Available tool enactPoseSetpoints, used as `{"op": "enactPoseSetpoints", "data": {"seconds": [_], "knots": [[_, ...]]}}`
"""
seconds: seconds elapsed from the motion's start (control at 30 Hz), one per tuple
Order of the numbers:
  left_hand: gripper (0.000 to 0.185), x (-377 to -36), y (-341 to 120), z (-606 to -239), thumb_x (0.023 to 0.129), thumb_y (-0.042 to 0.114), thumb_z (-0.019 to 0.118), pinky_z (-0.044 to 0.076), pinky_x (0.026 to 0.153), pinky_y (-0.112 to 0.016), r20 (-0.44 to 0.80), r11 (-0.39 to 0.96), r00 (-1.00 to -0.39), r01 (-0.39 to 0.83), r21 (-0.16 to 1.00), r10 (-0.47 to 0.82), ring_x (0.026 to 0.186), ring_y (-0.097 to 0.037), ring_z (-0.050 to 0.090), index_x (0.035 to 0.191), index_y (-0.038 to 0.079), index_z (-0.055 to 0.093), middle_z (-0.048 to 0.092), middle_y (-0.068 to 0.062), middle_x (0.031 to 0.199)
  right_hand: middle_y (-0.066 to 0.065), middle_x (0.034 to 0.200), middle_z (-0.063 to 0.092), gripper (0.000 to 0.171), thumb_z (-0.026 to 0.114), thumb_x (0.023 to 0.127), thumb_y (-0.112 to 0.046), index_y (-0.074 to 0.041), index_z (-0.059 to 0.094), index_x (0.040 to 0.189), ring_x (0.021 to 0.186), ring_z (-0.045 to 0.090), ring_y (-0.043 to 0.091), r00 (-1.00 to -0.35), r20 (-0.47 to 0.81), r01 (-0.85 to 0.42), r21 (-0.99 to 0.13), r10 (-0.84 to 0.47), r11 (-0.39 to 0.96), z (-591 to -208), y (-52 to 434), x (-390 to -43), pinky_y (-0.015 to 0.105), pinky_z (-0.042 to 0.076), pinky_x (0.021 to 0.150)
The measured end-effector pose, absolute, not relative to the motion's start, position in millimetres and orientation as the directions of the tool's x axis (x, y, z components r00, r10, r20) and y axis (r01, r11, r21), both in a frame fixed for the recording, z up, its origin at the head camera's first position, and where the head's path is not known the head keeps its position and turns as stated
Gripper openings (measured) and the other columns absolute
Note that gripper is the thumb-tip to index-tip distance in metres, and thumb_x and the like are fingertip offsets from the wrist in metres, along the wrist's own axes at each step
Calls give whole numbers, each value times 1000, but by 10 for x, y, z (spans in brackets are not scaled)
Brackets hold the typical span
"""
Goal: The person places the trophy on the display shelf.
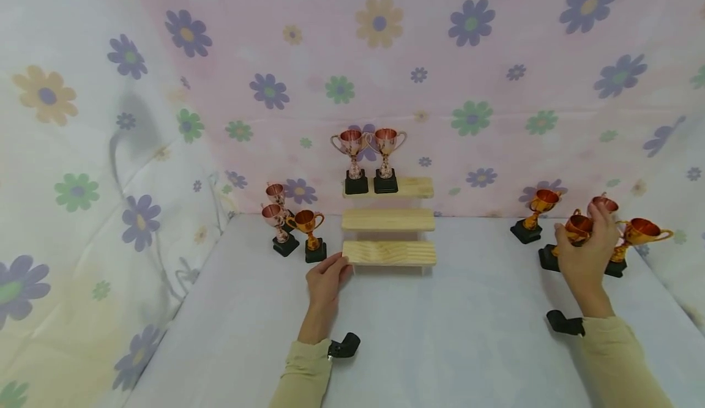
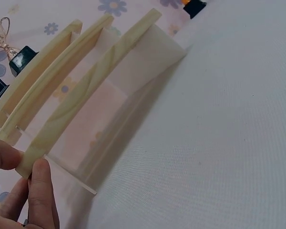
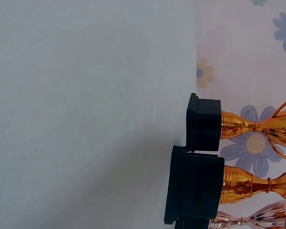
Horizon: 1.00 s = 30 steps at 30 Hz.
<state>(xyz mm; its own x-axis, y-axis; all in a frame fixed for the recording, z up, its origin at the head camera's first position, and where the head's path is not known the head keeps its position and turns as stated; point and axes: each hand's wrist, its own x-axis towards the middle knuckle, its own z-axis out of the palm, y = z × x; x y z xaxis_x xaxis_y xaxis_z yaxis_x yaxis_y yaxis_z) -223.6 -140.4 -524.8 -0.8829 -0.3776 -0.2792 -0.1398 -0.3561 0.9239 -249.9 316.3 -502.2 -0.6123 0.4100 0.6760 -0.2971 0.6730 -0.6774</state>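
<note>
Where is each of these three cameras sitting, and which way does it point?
Head: worn on the head, looking forward and down at the wooden stepped stand, the trophies, both sleeves, left hand and right hand.
Left wrist: looks along the stand; left fingers touch its lowest step.
Right wrist: turned sideways, showing black trophy bases; no hand visible.
Shared: head and left wrist both show the stand.
</note>
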Motion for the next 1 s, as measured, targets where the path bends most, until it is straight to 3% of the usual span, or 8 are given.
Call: {"op": "enactPoseSetpoints", "data": {"seconds": [0.37, 0.6, 0.83, 1.0], "knots": [[31, -2220, -1416, -5227, 92, 3, 70, 62, 82, -25, -293, -344, -881, -162, 925, -372, 84, -12, 71, 121, -7, 69, 68, -19, 116, 11, 160, 40, 61, 71, 91, 2, -1, 49, 148, 149, 30, 27, -611, 669, -279, -682, 424, 676, -5017, 3140, -2504, 40, 21, 126], [31, -2216, -1419, -5217, 92, 3, 70, 62, 82, -26, -299, -349, -881, -168, 922, -365, 84, -13, 71, 122, -7, 69, 68, -19, 116, 13, 159, 41, 62, 73, 90, 2, -1, 50, 147, 150, 29, 24, -597, 676, -282, -681, 432, 676, -4980, 3156, -2459, 41, 8, 128], [31, -2226, -1429, -5230, 92, 3, 71, 62, 82, -27, -295, -363, -881, -155, 919, -370, 84, -13, 71, 121, -7, 69, 69, -18, 115, 22, 152, 44, 63, 74, 84, 8, 4, 51, 142, 145, 30, 31, -583, 706, -320, -654, 402, 685, -4997, 3155, -2471, 41, 19, 122], [31, -2229, -1421, -5233, 92, 3, 71, 62, 81, -26, -301, -365, -881, -162, 917, -365, 84, -13, 71, 122, -7, 69, 69, -18, 115, 25, 150, 44, 63, 73, 83, 11, 6, 50, 141, 144, 30, 35, -561, 718, -330, -650, 411, 684, -5027, 3162, -2491, 42, 19, 122]]}}
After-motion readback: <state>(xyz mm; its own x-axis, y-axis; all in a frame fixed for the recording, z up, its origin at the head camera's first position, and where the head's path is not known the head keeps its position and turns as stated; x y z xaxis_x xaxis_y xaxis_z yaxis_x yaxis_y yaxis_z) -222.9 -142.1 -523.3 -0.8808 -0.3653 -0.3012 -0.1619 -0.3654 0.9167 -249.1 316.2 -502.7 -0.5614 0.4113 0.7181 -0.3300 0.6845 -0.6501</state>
